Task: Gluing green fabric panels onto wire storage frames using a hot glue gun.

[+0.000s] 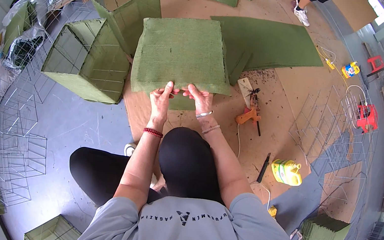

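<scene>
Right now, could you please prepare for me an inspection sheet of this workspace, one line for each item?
Surface: brown sheeting over grey floor, with dark crumbs.
Work pieces: green fabric piece in front; green-sided wire frame to its left.
Clutter: orange tool, black tool and yellow bottle, to the right.
Hands: left hand and right hand pinch the fabric's near edge.
Cables: white cable near the orange tool.
Surroundings: bare wire frames at left; another person's shoe beyond.
</scene>
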Tool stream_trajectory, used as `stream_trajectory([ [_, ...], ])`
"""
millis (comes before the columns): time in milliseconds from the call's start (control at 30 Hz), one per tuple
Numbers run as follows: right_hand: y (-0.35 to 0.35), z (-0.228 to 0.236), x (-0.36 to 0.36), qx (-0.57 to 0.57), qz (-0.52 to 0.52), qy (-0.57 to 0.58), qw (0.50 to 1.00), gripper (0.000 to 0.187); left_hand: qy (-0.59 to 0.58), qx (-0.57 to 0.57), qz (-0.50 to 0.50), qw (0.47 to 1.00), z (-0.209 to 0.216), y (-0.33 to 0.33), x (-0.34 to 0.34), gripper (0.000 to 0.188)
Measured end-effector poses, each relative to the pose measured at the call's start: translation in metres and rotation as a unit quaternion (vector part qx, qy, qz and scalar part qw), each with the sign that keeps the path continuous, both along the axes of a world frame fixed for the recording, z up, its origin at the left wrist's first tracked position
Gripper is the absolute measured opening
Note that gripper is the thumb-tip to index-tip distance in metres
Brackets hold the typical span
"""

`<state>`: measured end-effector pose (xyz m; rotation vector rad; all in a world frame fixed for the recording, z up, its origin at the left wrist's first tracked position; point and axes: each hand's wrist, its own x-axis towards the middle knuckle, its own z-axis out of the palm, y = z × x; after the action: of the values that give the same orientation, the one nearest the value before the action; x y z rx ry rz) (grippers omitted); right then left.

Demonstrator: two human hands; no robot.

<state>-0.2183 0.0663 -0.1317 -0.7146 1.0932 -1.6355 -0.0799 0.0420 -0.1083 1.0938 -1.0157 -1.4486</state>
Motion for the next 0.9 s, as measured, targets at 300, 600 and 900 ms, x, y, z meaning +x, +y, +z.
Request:
stream_trajectory([
  [300,0.008,0.004,-0.007,-0.008,-0.026,0.033,0.999,0.022,0.048,0.019,-0.01,0.999,0.015,0.006,-0.015,0.036],
  [600,-0.001,0.013,0.011,0.055,-0.005,0.076,0.996,0.027,-0.056,-0.004,0.166,0.985,0.004,0.016,0.031,0.039],
  [900,0.0,-0.01,-0.011,0.003,-0.015,0.048,0.999,0.025,0.08,0.104,-0.066,0.989,-0.004,0.029,0.003,0.026],
])
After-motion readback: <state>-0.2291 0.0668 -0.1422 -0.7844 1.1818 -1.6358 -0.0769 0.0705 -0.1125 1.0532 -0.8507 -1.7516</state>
